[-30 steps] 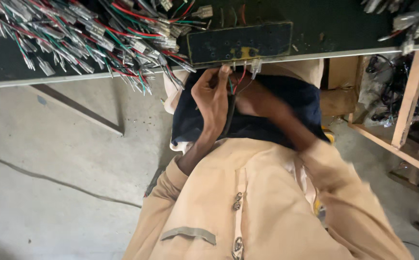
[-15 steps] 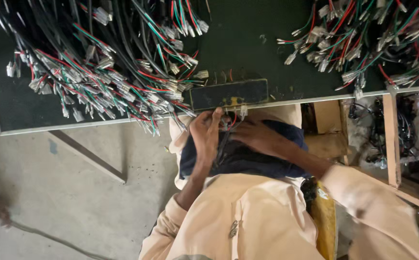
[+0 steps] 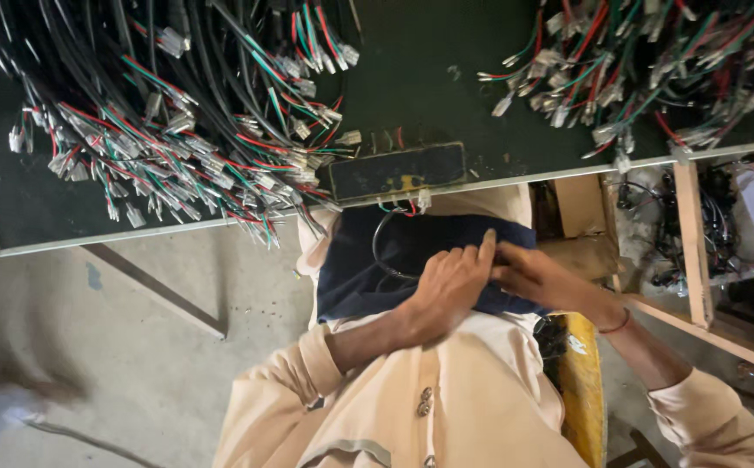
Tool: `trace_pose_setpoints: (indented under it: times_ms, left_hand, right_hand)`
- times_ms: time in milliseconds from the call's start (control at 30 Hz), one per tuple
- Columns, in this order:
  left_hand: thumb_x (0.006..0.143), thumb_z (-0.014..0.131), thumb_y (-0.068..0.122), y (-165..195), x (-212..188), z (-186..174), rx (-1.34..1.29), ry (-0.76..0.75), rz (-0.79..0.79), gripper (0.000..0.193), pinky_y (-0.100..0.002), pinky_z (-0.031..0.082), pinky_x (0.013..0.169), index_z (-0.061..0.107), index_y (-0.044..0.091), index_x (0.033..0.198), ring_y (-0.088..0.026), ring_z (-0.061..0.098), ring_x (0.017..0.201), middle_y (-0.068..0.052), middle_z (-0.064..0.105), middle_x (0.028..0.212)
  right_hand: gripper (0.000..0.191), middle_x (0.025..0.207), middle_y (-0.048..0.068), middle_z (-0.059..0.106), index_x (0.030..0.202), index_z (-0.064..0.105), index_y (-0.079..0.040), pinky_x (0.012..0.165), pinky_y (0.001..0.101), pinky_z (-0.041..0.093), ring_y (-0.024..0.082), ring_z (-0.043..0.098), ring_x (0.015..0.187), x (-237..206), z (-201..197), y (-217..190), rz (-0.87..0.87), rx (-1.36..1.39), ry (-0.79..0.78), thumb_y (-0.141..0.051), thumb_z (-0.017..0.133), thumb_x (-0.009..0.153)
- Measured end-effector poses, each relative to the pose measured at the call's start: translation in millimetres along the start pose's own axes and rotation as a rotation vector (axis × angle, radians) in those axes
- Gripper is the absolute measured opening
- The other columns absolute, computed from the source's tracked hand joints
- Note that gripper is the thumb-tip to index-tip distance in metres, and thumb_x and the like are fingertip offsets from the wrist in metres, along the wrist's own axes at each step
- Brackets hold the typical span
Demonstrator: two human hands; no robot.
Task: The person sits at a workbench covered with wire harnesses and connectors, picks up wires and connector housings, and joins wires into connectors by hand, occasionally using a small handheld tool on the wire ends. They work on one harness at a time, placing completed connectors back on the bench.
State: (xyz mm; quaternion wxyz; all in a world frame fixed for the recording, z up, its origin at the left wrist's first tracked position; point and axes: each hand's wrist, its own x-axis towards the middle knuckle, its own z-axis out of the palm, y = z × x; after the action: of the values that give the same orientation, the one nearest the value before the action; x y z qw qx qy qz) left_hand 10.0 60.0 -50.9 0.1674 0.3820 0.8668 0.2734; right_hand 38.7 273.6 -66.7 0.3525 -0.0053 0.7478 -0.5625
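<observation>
My left hand (image 3: 448,286) and my right hand (image 3: 537,277) meet fingertip to fingertip over a dark blue cloth (image 3: 359,277) on my lap. A thin black wire (image 3: 380,247) loops down from under the table's edge and runs in under my left hand, whose fingers are curled over it. My right hand's fingers are bunched against the left index finger; what they pinch is hidden. A dark rectangular block (image 3: 398,171) with a yellow mark sits at the table edge (image 3: 134,232) just above, with short coloured wire ends hanging below it.
On the dark green table, a big heap of black cables with red, green and white-plug ends (image 3: 177,130) lies at left, and a smaller heap (image 3: 646,69) at right. A wooden frame (image 3: 693,251) with boxes and cables stands at right. A yellow seat edge (image 3: 581,390) shows beside me.
My hands have come down from the block at the table edge to my lap. The view has lifted, showing more of the table and both cable heaps.
</observation>
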Motion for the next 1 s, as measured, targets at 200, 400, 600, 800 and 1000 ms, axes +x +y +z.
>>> trace_pose_setpoints:
  times_ms: [200,400,600,800,1000]
  left_hand:
    - [0.096,0.068,0.027,-21.8,12.4,16.2,-0.150,-0.015,0.019,0.025,-0.048,0.056,0.068,0.060,0.004,0.094,-0.036,0.071,0.082,-0.015,0.069,0.089]
    - [0.079,0.073,0.035,-27.2,17.7,11.0,-0.181,0.061,0.087,0.031,-0.049,0.054,0.063,0.062,0.006,0.081,-0.038,0.069,0.075,-0.014,0.067,0.076]
    - [0.090,0.068,0.024,-25.2,7.3,15.5,-0.090,0.207,0.119,0.018,-0.048,0.053,0.065,0.059,0.009,0.087,-0.034,0.068,0.075,-0.012,0.066,0.076]
    - [0.091,0.072,0.036,-24.6,17.9,-7.3,-0.268,0.116,0.077,0.031,-0.050,0.050,0.059,0.061,0.009,0.079,-0.038,0.066,0.068,-0.014,0.064,0.066]
    - [0.090,0.077,0.030,-33.9,16.2,-30.1,-0.428,0.335,-0.037,0.032,-0.043,0.048,0.054,0.060,0.008,0.074,-0.035,0.060,0.058,-0.013,0.058,0.063]
  right_hand:
    - [0.034,0.070,0.015,0.064,0.113,0.059,-0.002,0.059,0.0446,0.047,0.035,0.063,0.068,-10.3,-7.1,-13.6,-0.242,-0.829,0.231,-0.019,0.069,0.085]
    - [0.016,0.072,0.012,0.062,0.089,0.055,-0.007,0.077,0.0439,0.048,0.032,0.065,0.074,-15.0,-0.5,-21.2,-0.462,-0.828,0.305,-0.018,0.064,0.095]
    - [0.015,0.082,0.005,0.072,0.097,0.061,-0.006,0.072,0.0371,0.052,0.024,0.070,0.082,-2.7,6.2,-1.8,0.100,-0.240,0.069,-0.019,0.055,0.100]
    - [0.033,0.080,0.004,0.062,0.098,0.060,-0.013,0.083,0.0497,0.051,0.024,0.066,0.083,-32.2,-40.1,-20.9,-0.652,-1.047,0.080,-0.028,0.067,0.069]
    - [0.016,0.082,0.006,0.058,0.105,0.061,-0.006,0.059,0.0346,0.045,0.019,0.058,0.071,-76.8,-73.6,-50.2,0.035,-1.257,0.771,-0.016,0.062,0.092]
